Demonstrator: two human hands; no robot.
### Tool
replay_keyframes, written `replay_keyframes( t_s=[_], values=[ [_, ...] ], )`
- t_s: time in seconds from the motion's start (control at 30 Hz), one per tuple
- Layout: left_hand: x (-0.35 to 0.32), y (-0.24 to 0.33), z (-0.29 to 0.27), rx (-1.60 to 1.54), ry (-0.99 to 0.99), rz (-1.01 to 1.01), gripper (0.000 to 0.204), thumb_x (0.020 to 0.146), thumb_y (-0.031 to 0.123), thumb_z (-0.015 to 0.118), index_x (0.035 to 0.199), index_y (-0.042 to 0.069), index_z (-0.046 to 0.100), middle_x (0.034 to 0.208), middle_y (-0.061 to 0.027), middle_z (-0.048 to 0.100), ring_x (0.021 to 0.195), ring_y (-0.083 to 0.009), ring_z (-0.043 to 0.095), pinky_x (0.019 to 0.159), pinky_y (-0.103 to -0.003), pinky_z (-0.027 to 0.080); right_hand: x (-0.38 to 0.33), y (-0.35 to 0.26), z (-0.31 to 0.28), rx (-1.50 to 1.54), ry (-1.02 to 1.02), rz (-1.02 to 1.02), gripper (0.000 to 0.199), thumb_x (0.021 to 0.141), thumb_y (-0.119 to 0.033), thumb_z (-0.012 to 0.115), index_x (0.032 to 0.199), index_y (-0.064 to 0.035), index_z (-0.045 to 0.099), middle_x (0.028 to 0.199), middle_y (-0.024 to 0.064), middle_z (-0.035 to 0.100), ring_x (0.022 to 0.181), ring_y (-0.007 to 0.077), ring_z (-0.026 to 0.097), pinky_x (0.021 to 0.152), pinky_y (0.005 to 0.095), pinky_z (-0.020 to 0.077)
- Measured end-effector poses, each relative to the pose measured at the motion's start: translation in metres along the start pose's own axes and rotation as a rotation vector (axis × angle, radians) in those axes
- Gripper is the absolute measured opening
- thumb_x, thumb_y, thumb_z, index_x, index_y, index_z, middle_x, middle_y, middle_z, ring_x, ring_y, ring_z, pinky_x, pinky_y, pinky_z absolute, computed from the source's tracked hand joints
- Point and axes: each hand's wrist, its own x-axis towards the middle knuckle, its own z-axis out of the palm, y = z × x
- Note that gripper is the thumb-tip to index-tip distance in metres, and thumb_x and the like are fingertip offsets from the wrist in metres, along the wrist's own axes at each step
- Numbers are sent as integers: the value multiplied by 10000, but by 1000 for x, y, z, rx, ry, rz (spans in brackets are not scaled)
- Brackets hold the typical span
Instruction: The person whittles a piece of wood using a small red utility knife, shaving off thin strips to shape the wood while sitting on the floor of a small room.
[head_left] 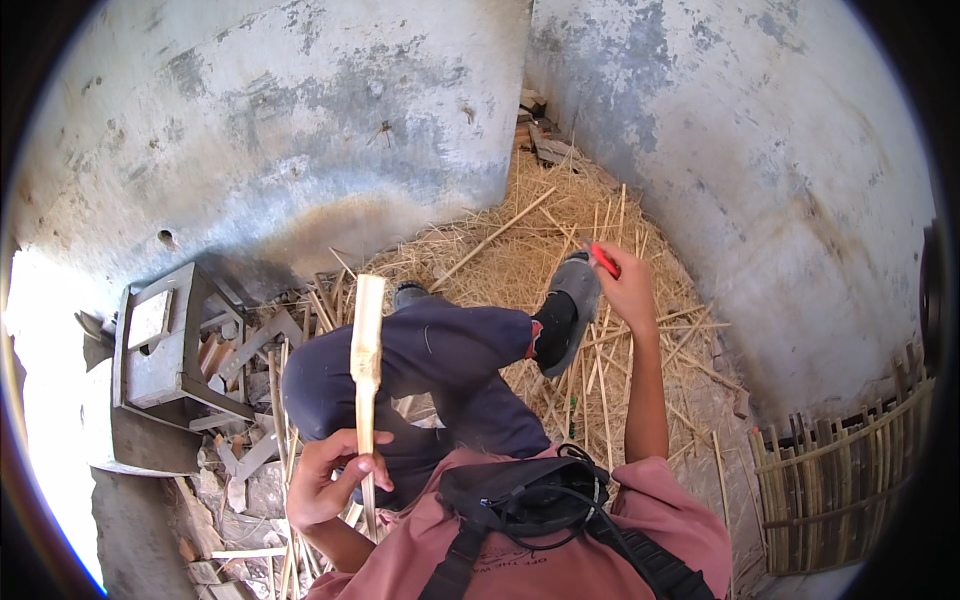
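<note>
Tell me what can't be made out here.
- Red-handled tool: head view, the right hand covers most of it, so its kind is unclear.
- Bamboo strip: its lower end is lost behind the left hand.
- Woven bamboo basket: cut by the picture's dark rim.

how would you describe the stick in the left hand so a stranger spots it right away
Start at the dark blue trousered knee in the picture's middle. Lying across it is a pale split bamboo strip, held upright near its lower end by the left hand. Unlike the thin straw around, it is broad and flat.
</note>
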Motion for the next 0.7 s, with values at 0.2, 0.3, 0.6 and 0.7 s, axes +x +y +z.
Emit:
replay_keyframes(
  t_s=[0.2,0.3,0.6,0.7],
  values=[
    [31,-9,1,49,-112,-8,295,1089,44,540,1338,-105,591,847,-131,725,802,-210,734,788,-340,593,26,27,26,-317,-418,-48,238,890,-235,725,1091,-119,775,934,179,749,841,381,719,770,459,545],
    [40,-12,-2,61,-122,-32,299,1091,52,538,1341,-101,590,843,-130,726,804,-219,739,784,-347,590,30,32,44,-371,-495,-78,206,892,-259,726,1044,-139,794,947,161,763,890,376,733,794,470,560],
    [63,-16,-3,109,-161,-43,302,1095,56,527,1346,-98,593,827,-125,717,789,-209,731,774,-333,580,25,36,72,-622,-477,56,208,873,-277,757,986,-111,811,956,204,766,912,412,745,801,519,583],
    [69,-14,-1,77,-149,-40,303,1099,66,524,1346,-94,595,822,-124,714,789,-207,730,773,-330,578,29,46,77,-667,-467,84,239,875,-298,765,980,-87,804,959,210,764,911,418,740,803,522,579]
  ],
)
